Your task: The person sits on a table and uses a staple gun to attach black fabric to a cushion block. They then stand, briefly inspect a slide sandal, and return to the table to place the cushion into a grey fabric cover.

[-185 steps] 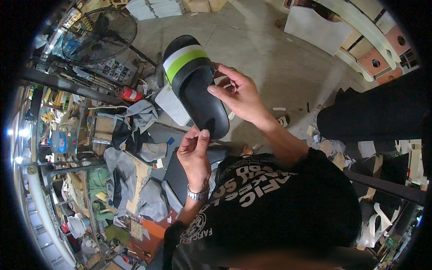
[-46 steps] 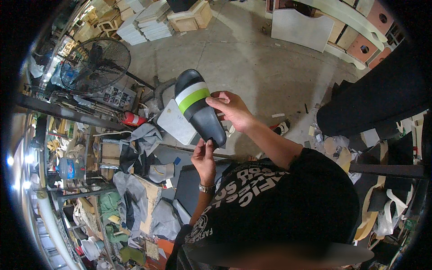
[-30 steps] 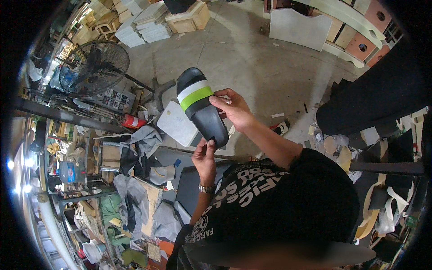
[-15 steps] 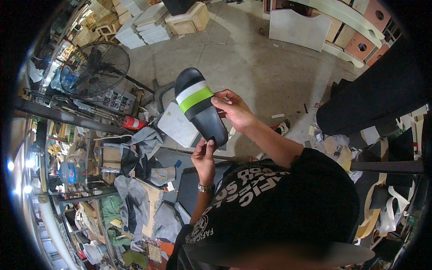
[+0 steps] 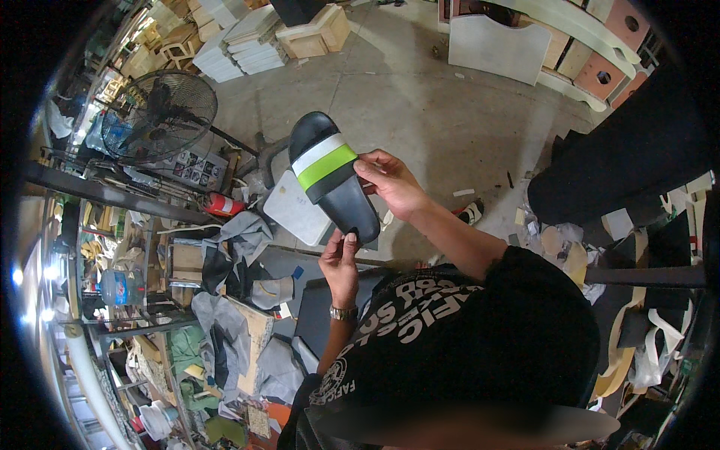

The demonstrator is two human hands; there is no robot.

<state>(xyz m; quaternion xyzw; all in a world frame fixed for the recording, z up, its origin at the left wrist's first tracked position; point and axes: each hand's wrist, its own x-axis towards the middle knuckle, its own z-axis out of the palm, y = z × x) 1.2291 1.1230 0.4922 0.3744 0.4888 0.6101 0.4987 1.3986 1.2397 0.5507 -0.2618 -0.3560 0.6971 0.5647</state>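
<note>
Well, I hold the black slide (image 5: 331, 184) above the floor (image 5: 450, 112); my left grip (image 5: 341, 266) pinches its heel end (image 5: 367, 230), my right grip (image 5: 394, 184) its side by the striped strap (image 5: 325, 163); light, even pressure at the edges best leaves the footbed (image 5: 349, 205) uncovered.

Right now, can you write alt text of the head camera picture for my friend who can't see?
A black slipper with a white and green strap is held at its heel by the left hand and near the strap by the right hand. Around it are a grey floor and, at upper left, a big fan.
</note>
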